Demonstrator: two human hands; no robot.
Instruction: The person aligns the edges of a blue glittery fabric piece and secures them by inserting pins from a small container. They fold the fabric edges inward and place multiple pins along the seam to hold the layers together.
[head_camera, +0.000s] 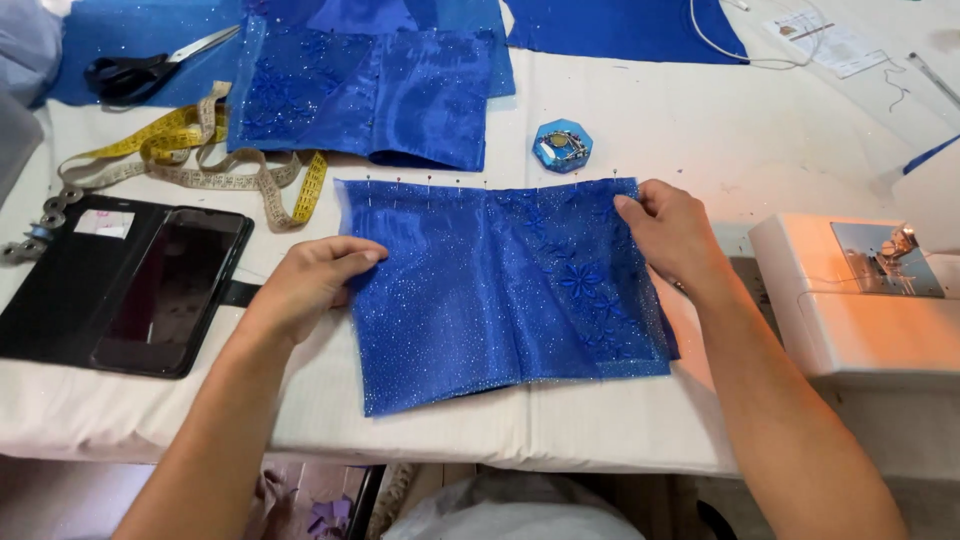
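Under both my palms lies the glittery blue fabric panel (500, 290), spread flat on the white surface (700, 130) with a row of pins along its top edge and beaded flowers stitched down its right half. My left hand (315, 280) pinches the panel's left edge between thumb and fingers; my right hand (675, 235) grips the upper right corner, fingers curled over the cloth. Judging by the pins, the layers are already tacked together along the top — the sides and bottom show no pins that I can see, so that work looks left to do.

Just above sits a small blue octagonal pin box (562, 146), and beyond it a second blue fabric piece (390, 95). To the left, near my wrist, a phone in an open black case (165, 290), a coiled yellow measuring tape (200, 150) and black-handled scissors (140, 70). To the right the white sewing machine (860, 300) crowds close — open room lies mostly toward the near edge.
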